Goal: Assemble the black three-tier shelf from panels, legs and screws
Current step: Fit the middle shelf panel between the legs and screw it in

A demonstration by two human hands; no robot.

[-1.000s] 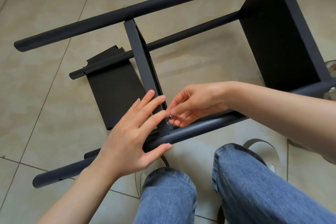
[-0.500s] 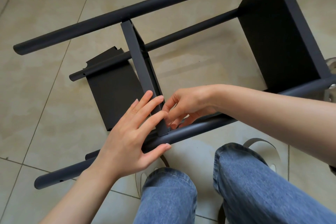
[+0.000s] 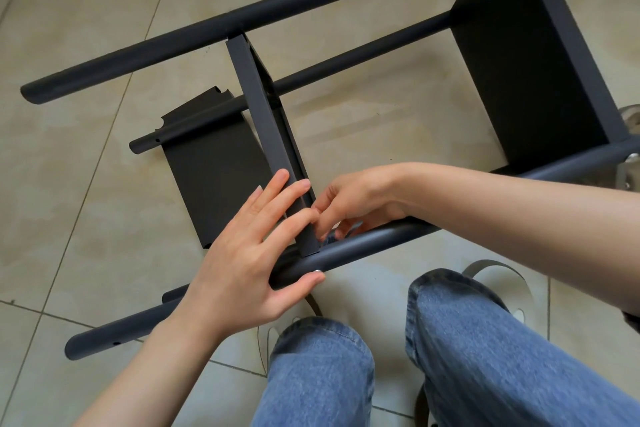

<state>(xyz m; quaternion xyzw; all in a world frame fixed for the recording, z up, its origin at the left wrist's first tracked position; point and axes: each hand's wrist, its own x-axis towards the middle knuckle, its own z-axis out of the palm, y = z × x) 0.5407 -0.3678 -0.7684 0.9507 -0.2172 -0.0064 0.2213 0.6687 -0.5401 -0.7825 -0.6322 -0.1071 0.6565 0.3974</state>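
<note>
Mid-frame: my left hand (image 3: 242, 263) stayed flat against panel (image 3: 266, 135) and leg (image 3: 363, 248); right hand (image 3: 349, 204) had curled inward, grip unclear, probably seating a screw.

shelf (image 3: 526, 55) matt black | floor tiles (image 3: 69, 156) mottled beige | jeans (image 3: 485, 357) faded blue

A black metal shelf frame (image 3: 346, 7) of round tubular legs lies on its side on the beige tiled floor (image 3: 69, 218), with one flat black panel (image 3: 519, 73) fixed at its right end and a narrower black middle panel (image 3: 259, 107) standing between the legs. The left hand (image 3: 242, 263) rests flat with straight fingers on that middle panel's near end, thumb against the nearest black leg (image 3: 374, 246). The right hand (image 3: 356, 201) pinches something small at the same joint; it is hidden by the fingers.
</note>
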